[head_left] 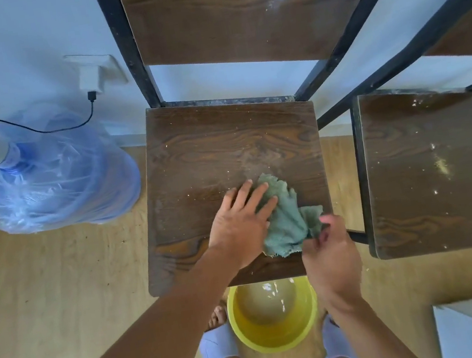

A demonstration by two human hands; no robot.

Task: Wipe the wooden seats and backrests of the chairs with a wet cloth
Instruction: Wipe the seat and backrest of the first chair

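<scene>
A green wet cloth (289,220) lies bunched on the front right part of the dark wooden seat (194,160) of the middle chair. My left hand (242,224) presses flat on the cloth's left side, fingers spread. My right hand (331,253) pinches the cloth's right corner near the seat's front edge. The chair's wooden backrest (218,17) rises behind, with white dusty specks near its top right. A second chair seat (434,172) to the right shows white specks too.
A yellow bucket (277,341) with murky water stands on the wooden floor between my feet, under the seat's front edge. A blue water jug (52,177) wrapped in plastic stands left, by a wall socket with a charger cable. Black metal chair frames rise at the back.
</scene>
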